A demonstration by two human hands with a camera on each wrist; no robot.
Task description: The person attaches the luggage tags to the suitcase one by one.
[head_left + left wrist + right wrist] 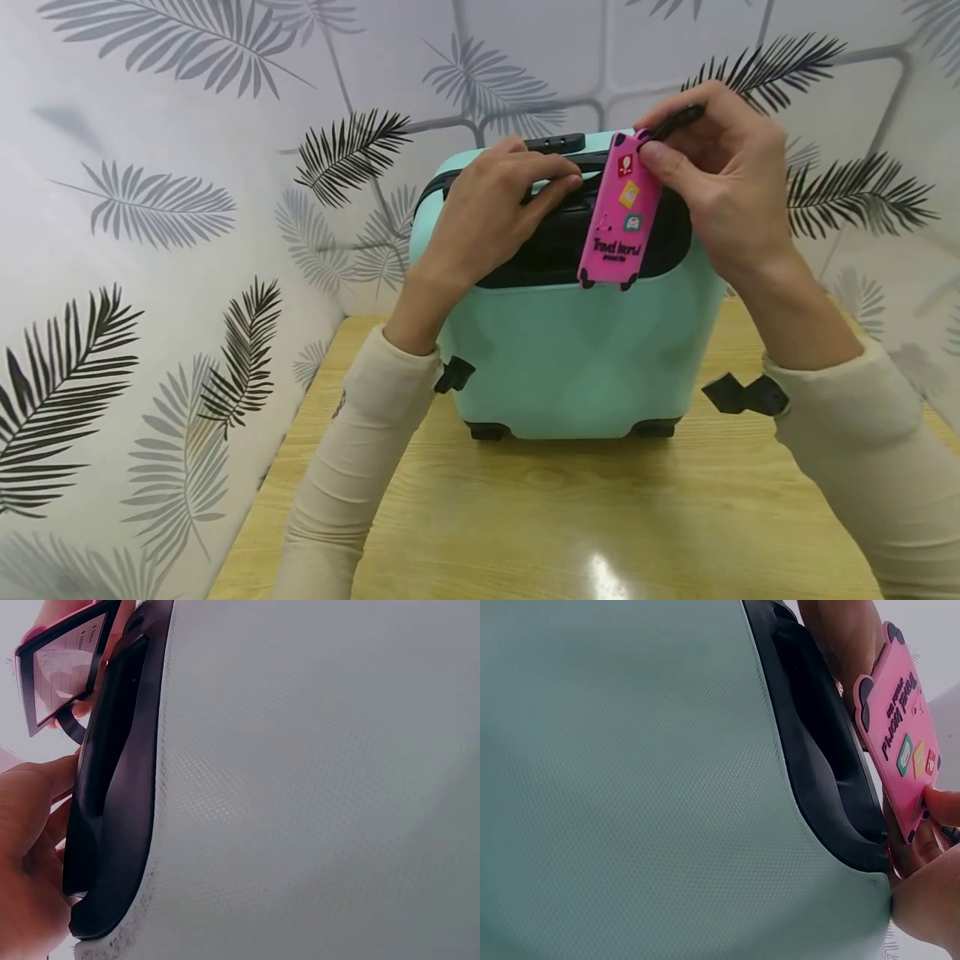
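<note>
A mint-green suitcase stands upright, with a black recessed panel and a black carry handle at its top. My left hand is at the handle, its fingers bent round it and the thumb near the index fingertip. In my right hand, thumb and fingers pinch the upper end of a pink luggage tag shaped like a small suitcase. The tag hangs in front of the black panel, its printed side towards the head camera. A black strap sticks out beside the right thumb. The left wrist view shows the tag's label window.
The suitcase rests on a light wooden table. Behind and to the left rise walls covered in a feather pattern. A black combination lock sits on top of the suitcase, just behind the left hand.
</note>
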